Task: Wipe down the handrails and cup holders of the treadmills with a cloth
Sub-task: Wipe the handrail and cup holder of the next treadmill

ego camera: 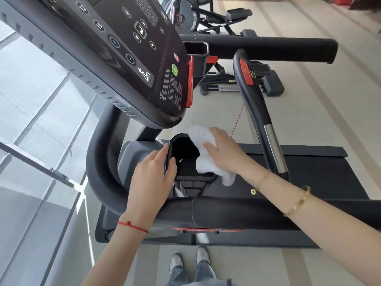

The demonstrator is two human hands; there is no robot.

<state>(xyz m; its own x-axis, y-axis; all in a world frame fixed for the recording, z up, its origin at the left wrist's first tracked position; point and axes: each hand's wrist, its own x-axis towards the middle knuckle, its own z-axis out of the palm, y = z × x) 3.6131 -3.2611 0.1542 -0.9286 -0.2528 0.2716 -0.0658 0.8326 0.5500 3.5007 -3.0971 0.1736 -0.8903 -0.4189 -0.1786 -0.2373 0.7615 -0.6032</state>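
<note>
A black cup holder (183, 149) sits below the treadmill console, its dark hollow open to view. My left hand (151, 176) grips its left rim, thumb over the edge. My right hand (223, 149) presses a white cloth (203, 153) against the holder's right rim; part of the cloth hangs into the hollow and part trails down at the right. A near black handrail (216, 211) runs under both forearms. A second cup holder (196, 56) and a far handrail (274, 48) lie beyond the console.
The treadmill console (123, 54) with buttons slopes over the upper left. A curved inner grip (253, 104) with a red panel and metal sensor rises at right. The running belt (321, 172), another exercise machine (216, 19) and a window wall at left surround me.
</note>
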